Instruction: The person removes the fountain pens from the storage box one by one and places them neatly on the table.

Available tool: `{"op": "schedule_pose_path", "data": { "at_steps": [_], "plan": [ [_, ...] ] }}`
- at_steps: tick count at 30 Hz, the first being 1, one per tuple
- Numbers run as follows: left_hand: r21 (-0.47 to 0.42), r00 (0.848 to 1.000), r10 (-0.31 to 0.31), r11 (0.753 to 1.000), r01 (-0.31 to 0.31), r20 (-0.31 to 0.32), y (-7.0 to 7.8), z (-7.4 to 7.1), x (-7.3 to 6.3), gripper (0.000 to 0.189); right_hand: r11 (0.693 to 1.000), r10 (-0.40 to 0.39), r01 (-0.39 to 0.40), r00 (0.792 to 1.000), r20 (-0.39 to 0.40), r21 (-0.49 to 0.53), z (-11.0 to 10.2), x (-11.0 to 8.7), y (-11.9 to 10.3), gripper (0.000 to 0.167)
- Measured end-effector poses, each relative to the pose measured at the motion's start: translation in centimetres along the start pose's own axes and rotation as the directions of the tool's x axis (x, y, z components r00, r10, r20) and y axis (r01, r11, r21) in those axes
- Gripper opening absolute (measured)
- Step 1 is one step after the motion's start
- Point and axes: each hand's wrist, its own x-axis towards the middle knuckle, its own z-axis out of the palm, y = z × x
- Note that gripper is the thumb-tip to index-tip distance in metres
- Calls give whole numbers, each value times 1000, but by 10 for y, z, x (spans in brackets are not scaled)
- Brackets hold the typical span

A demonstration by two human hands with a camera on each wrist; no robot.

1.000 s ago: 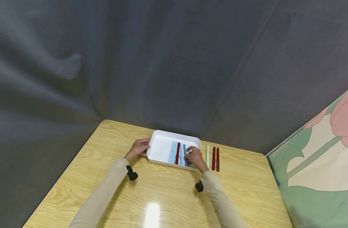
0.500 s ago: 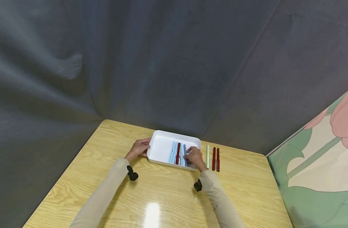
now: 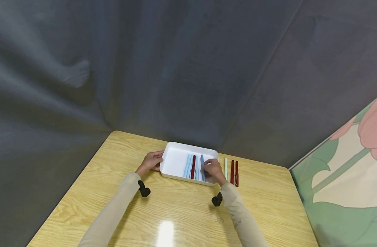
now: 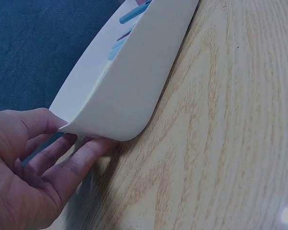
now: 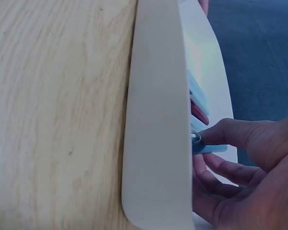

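Observation:
A white tray (image 3: pixel 173 164) lies on the wooden table. My left hand (image 3: pixel 152 160) holds its left end; in the left wrist view the thumb is on the rim and the fingers are under the outer wall. Inside the tray, light blue pens (image 3: pixel 187 165) and a dark red pen (image 3: pixel 193 167) lie side by side. My right hand (image 3: pixel 213 168), reaching into the right part of the tray, pinches a darker blue pen (image 3: pixel 202 164) between thumb and fingers. The right wrist view shows that blue pen (image 5: pixel 212 148) with its clip, the tray wall hiding part of it.
Right of the tray, a pale green pen (image 3: pixel 225 168) and two dark red pens (image 3: pixel 232 171) lie on the table (image 3: pixel 182 209). A dark grey curtain (image 3: pixel 188 85) hangs close behind the tray. A floral panel (image 3: pixel 345 178) stands at the right.
The darker blue pen has shifted slightly right, away from the light blue pen beside it, along with my right hand. My left hand stays at the tray's end.

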Motion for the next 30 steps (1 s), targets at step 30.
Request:
{"op": "schedule_pose_path", "data": {
  "at_steps": [30],
  "plan": [
    [2, 1000, 5, 1000, -5, 2, -2, -2, 0, 53, 960, -19, 14, 1000, 16, 281, -64, -4, 1, 40]
  ]
}}
